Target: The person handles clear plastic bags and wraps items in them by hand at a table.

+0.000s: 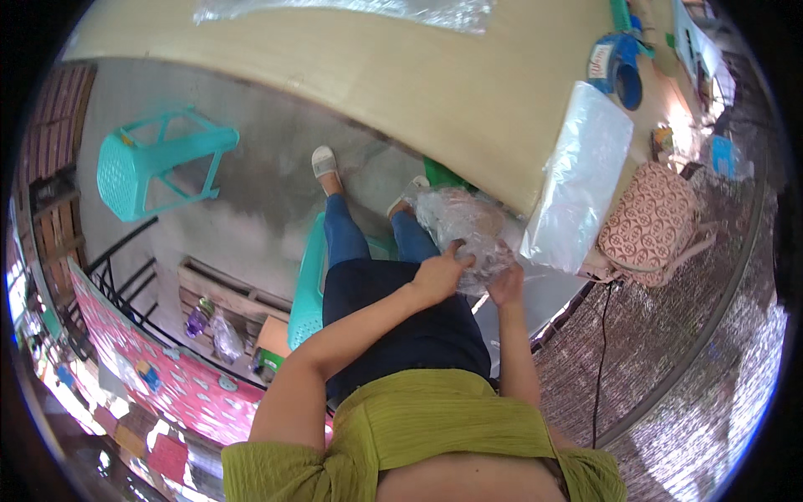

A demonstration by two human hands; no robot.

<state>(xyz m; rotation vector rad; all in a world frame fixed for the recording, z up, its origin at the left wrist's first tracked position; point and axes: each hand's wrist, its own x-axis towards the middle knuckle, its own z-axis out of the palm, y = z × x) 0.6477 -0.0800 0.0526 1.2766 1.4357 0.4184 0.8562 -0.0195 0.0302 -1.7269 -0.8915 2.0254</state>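
Note:
A crumpled clear plastic bag (468, 224) hangs in front of my lap, just off the near edge of the table. My left hand (442, 274) has its fingers closed on the bag's near left side. On the other side, my right hand (505, 286) pinches the bag's near right part. Something brownish shows faintly through the plastic, but I cannot make out what it is. Right of the bag, a flat stack of clear plastic (581, 171) lies along the table's edge.
The tan table (401, 75) carries a clear plastic sheet (351, 8) and a blue tape dispenser (615, 71). A patterned backpack (652, 224) stands to the right, a dark cable (600, 360) below it. One teal stool (159, 167) stands at left; another teal stool (308, 289) is beneath me.

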